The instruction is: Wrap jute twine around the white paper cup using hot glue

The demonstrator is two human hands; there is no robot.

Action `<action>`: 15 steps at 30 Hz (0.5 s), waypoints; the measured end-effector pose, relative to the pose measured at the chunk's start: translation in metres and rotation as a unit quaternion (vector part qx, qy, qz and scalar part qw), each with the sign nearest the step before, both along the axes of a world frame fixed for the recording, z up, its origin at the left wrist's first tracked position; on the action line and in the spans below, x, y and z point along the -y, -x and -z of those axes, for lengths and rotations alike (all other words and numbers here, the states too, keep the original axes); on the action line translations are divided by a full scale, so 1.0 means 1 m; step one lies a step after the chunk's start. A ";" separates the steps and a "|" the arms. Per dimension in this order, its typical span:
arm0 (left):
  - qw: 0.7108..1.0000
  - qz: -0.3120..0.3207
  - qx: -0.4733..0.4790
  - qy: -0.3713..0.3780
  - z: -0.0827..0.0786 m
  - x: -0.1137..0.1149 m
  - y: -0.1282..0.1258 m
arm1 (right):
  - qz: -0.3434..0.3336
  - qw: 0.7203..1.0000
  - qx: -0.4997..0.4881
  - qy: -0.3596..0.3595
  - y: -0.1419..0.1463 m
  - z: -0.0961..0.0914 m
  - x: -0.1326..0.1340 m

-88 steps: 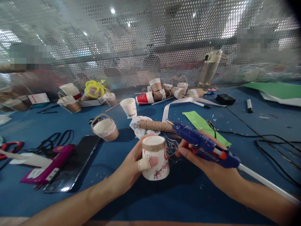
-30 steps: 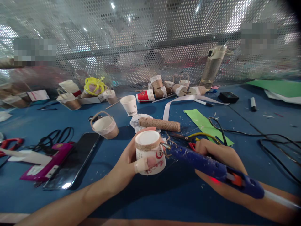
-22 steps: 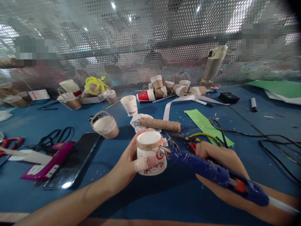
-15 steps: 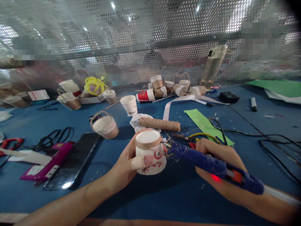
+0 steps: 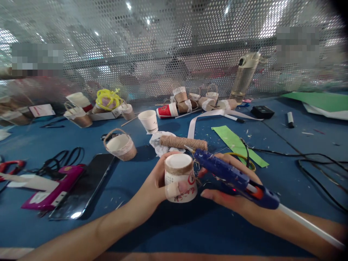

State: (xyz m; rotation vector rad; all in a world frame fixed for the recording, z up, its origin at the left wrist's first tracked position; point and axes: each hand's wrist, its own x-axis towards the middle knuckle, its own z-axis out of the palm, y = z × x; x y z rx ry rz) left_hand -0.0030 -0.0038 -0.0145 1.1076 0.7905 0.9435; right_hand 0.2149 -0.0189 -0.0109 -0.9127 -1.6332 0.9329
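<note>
My left hand is wrapped round an upside-down white paper cup with red print and a band of jute twine at its top end. A plaster covers the thumb. My right hand grips a blue hot glue gun with an orange trigger part; its nozzle points up and left, just past the cup's top. Some fingers of that hand reach toward the cup and the loose twine strands. A spool of jute twine lies on the blue table just behind the cup.
A small twine-wrapped basket cup, a white cup, a red cup and several more wrapped cups stand behind. A phone, pink case and scissors lie left. Green paper, cables and a bottle are right.
The glue gun's nozzle was at the cup's twine band; now it has lifted up and away behind the cup. My right fingers have come forward toward the cup, which has shifted slightly right.
</note>
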 end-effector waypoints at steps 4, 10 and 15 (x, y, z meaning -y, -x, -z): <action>1.000 -0.003 -0.015 -0.011 0.006 -0.001 -0.001 | -0.016 0.998 -0.052 0.022 0.004 0.006 0.001; 1.000 0.008 -0.019 -0.001 0.005 0.000 -0.001 | 0.013 1.000 0.003 0.015 0.000 0.003 0.003; 0.999 0.018 -0.028 -0.009 0.003 -0.001 0.001 | 0.037 0.999 -0.004 0.032 -0.001 -0.004 0.004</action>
